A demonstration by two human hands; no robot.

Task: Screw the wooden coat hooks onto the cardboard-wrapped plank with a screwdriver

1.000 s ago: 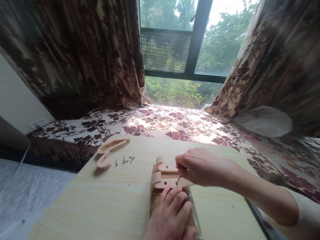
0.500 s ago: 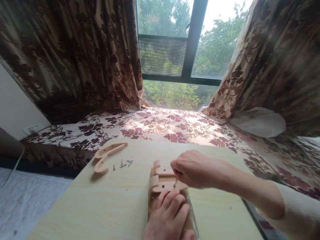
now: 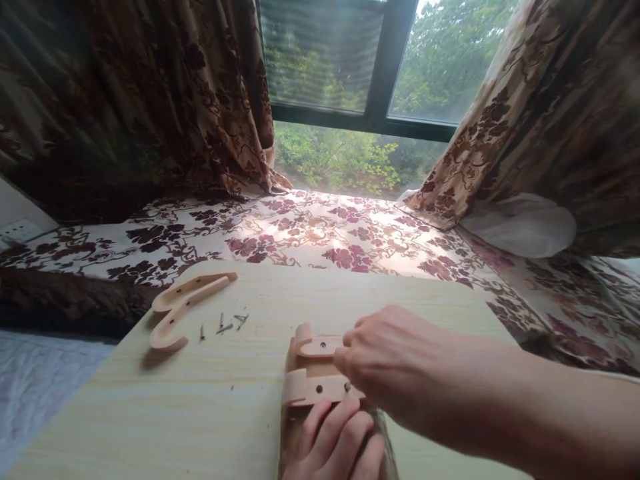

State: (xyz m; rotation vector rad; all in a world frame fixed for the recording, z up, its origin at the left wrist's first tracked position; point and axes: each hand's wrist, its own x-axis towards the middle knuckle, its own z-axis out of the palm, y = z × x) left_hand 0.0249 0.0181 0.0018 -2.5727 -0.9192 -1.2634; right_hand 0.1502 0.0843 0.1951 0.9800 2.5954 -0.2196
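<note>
My left hand (image 3: 335, 443) lies bent over a brown board (image 3: 296, 427), partly covered in clear plastic, and steadies it. Its fingertips touch the near edge of a pale wooden hook (image 3: 305, 387) lying across the board. A second wooden hook (image 3: 313, 343) lies just beyond, parallel to it; both have dark screw holes. My right hand (image 3: 383, 357) is closed in a fist over the right end of the hooks. Just below its fingers a small metal screw (image 3: 347, 387) shows at a hole of the nearer hook. Whatever is inside the fist is hidden.
Two more wooden hooks (image 3: 187, 303) lie at the table's far left, with several loose screws (image 3: 230, 325) beside them. The pale table (image 3: 200, 413) meets a flower-patterned window seat (image 3: 310, 230). Curtains (image 3: 220, 100) hang on both sides.
The view has tilted down and come closer. My right hand has sunk nearer to the nearer hook, with less of the screw showing under it. My left hand keeps its place on the board.
</note>
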